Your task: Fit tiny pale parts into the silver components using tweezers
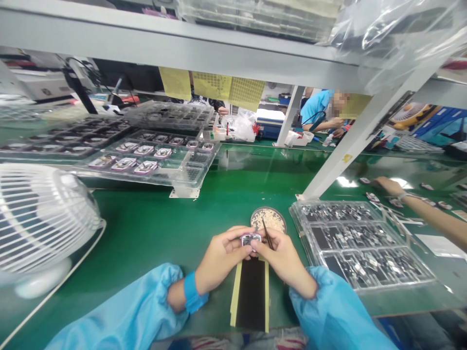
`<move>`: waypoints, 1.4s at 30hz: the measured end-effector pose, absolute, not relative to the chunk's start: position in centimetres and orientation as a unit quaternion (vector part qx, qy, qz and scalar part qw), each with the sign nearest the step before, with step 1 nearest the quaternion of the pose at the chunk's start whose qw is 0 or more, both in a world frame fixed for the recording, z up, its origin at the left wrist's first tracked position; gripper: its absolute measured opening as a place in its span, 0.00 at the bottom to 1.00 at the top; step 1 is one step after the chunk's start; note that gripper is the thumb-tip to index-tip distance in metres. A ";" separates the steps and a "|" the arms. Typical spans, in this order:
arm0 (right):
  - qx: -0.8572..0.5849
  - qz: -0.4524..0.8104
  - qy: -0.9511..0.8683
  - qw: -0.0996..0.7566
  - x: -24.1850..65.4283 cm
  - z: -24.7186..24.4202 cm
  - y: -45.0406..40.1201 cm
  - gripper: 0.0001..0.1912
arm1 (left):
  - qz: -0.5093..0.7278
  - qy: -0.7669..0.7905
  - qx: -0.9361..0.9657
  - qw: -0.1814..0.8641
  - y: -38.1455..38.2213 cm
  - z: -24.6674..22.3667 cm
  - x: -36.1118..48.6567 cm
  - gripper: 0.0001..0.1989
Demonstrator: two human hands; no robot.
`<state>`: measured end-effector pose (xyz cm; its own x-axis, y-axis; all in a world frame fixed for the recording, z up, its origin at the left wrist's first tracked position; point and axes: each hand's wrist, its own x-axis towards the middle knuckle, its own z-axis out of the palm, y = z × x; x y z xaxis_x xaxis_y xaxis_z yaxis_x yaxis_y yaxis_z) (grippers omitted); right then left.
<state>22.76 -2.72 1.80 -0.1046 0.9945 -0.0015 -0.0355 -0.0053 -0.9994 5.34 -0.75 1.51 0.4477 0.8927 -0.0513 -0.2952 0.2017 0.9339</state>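
Note:
Between my two hands, above the mat, is a small purple-rimmed device housing (251,238) with dark and silvery parts inside. My left hand (222,253) grips its left side, thumb on the near edge. My right hand (282,255) holds the right side, its thumb pressed on the housing. Dark tweezers (267,234) also sit in my right hand, pointing up and away. Just behind the hands stands a round dish (269,218) of small pale pieces. Below them lies a black mat strip (252,296) edged with yellow tape.
A clear tray (365,243) of small parts lies at right, near another person's arm (430,209). Trays of similar housings (146,155) stand at back left. A white fan (40,218) is at left. A shelf post (350,141) rises at right; another person (321,112) sits beyond.

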 end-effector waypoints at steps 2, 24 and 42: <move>-0.470 0.525 -0.523 0.479 22.8 1.7 -2.7 0.16 | 0.416 0.318 0.487 0.699 -0.7 1.4 5.3 0.20; -0.522 0.304 -0.614 0.508 22.6 0.3 -1.9 0.16 | 0.416 0.399 0.722 0.384 0.5 0.5 4.9 0.14; -0.426 0.174 -0.746 0.481 23.6 -0.8 -2.2 0.07 | 0.394 0.390 0.765 0.327 0.4 0.3 4.5 0.15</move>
<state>23.57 -2.17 -0.77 -0.1752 0.8033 0.5692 0.4677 0.5767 -0.6698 4.52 0.40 0.33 0.3849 0.8545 0.3489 0.3386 -0.4824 0.8079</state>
